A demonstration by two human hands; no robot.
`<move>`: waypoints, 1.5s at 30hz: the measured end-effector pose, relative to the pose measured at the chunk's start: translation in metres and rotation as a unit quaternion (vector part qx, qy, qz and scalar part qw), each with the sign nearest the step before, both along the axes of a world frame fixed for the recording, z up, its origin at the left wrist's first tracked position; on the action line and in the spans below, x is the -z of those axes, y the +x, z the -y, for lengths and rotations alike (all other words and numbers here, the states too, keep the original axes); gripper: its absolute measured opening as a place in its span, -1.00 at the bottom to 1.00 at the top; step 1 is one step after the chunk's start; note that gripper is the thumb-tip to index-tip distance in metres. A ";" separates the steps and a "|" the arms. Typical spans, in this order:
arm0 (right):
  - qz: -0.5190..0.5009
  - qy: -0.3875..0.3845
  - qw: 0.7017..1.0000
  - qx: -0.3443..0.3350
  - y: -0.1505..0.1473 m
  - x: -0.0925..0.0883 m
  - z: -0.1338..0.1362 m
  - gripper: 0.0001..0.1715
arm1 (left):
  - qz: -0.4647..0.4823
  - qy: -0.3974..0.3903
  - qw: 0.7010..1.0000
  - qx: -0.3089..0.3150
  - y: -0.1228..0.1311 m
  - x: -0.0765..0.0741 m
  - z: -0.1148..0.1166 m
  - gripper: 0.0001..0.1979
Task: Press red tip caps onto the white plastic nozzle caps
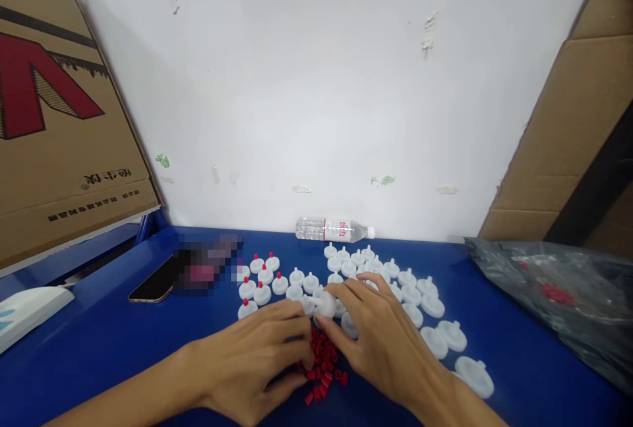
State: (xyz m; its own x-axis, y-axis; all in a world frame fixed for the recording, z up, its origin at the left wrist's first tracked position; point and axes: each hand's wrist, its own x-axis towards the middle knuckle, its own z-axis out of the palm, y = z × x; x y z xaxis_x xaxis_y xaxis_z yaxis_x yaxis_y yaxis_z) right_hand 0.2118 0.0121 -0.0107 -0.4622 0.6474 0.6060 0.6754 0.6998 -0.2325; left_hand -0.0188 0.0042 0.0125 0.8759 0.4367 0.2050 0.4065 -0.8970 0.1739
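My right hand (pixel 376 335) grips a round white plastic lid (pixel 325 306) between thumb and fingers, its narrow spout pointing left. Just below that lid lies a heap of small red caps (pixel 324 364). My left hand (pixel 260 354) is at the heap's left side, thumb and fingers bent together, with a bit of red showing at the fingertips. To the left stand several white lids with red tips (pixel 262 293). Many plain white lids (pixel 410 293) spread behind and to the right of my right hand, partly hidden by it.
A clear plastic bottle (pixel 336 229) lies along the white wall. A phone (pixel 158 279) and a white device (pixel 30 312) are at left. On the right is a dark plastic bag (pixel 554 308) with red pieces inside. Cardboard (pixel 64 150) stands on both sides of the blue table (pixel 148 354).
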 end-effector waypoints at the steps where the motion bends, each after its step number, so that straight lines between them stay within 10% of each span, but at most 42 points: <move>1: -0.001 0.001 1.000 0.000 0.000 0.000 0.000 -0.77 | 0.003 -0.002 1.000 -0.008 -0.001 -0.002 -0.001 -0.89; 12: 0.004 0.012 1.000 0.004 0.001 0.004 -0.001 -0.76 | 0.035 0.064 0.995 -0.071 -0.025 -0.015 -0.033 -0.90; 45: 0.008 0.053 0.998 -0.020 -0.004 0.002 0.005 -0.66 | 0.054 0.094 0.993 -0.037 -0.013 -0.007 -0.024 -0.83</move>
